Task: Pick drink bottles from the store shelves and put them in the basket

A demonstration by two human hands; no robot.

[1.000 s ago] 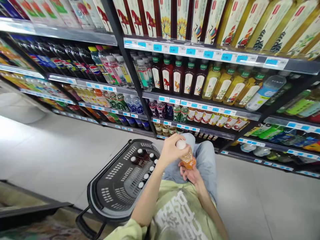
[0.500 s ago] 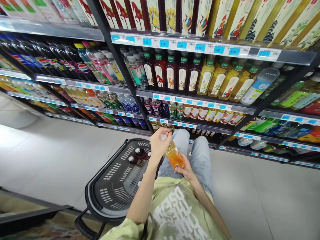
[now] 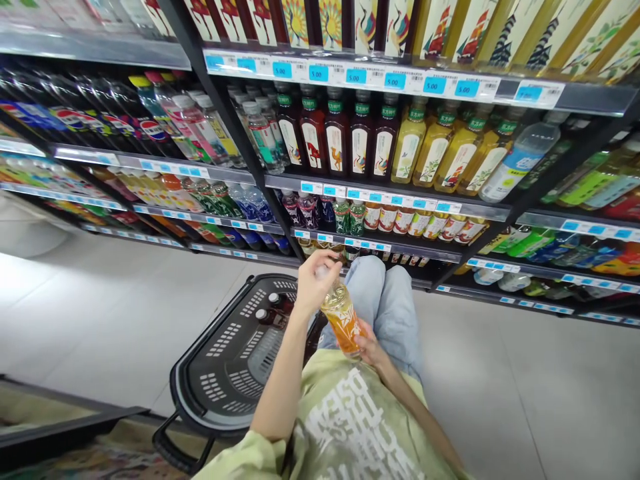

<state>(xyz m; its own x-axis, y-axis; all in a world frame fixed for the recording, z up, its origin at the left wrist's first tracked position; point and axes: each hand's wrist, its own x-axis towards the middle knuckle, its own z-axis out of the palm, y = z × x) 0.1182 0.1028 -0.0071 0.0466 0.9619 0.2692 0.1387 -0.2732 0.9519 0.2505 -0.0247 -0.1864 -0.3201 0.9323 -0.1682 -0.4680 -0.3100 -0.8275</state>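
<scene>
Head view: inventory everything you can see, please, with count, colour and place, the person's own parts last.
held bottle: one, clear and orange, above the lap
basket: one, black and grey, floor beside the legs
basket bottles: two clearly visible, dark with white caps, inside it
shelving: one run, black and grey, ahead
tall bottles: many, dark and yellow, top shelf
green-topped bottles: nine in front, five dark or reddish, four yellow, shelf below
small bottles: many, mixed colours, lower shelves
price labels: many, blue and white, shelf edges
floor: one, pale grey, below
shirt: one, pale green, bottom centre
left hand: one, bare, at bottle's cap
right hand: one, bare, around bottle's lower end
</scene>
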